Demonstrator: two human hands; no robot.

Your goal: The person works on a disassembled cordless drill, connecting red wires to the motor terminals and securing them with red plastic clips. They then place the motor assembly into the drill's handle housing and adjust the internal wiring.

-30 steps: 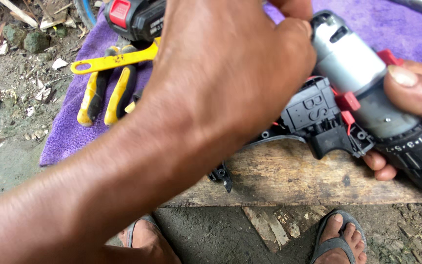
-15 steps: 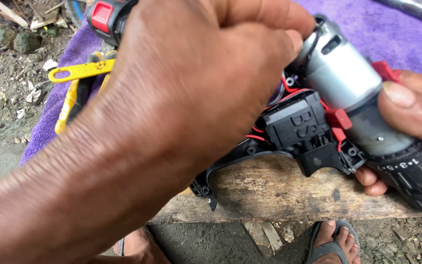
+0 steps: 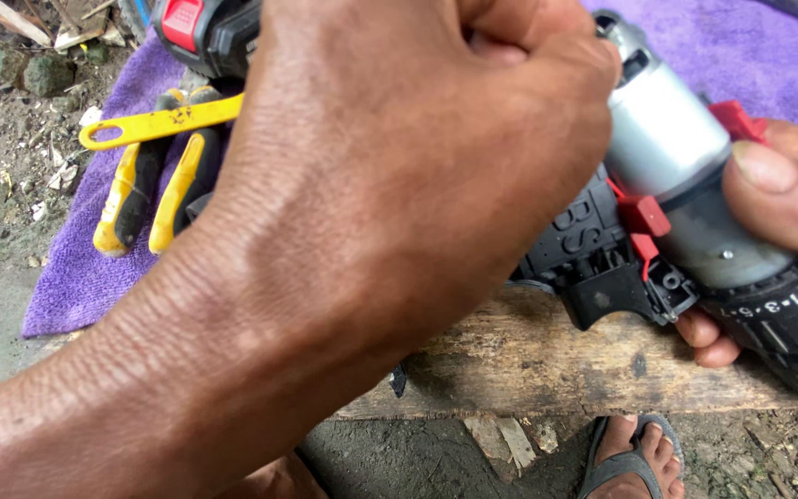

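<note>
Left hand (image 3: 417, 176) fisted across the centre of the frame, knuckles toward the upper right, pressed against the rear end of the silver motor (image 3: 662, 148); whatever sits inside the fist hidden by its own back, so cannot tell whether anything is pinched there. Right hand (image 3: 782, 199) entering from the right edge, mostly cut off: thumb laid over the top of the motor, fingertips showing below it, clamped round the opened drill. Black chuck collar (image 3: 778, 328) running off the lower right corner. Black switch block (image 3: 607, 263) with red tabs hanging just beneath the motor, its left part covered by the fist. Wiring not made out. All of this held just above a weathered wooden plank (image 3: 556, 365) across the lower middle. Purple cloth (image 3: 80, 277) spread behind, reaching the upper right. Yellow-handled pliers (image 3: 145, 189) at upper left, jaws hidden behind the wrist, with a yellow flat tool (image 3: 154, 125) across them. Black and red battery pack (image 3: 200, 32) cut by the top edge. Sandalled foot (image 3: 634, 457) at the bottom edge, half out of frame.
</note>
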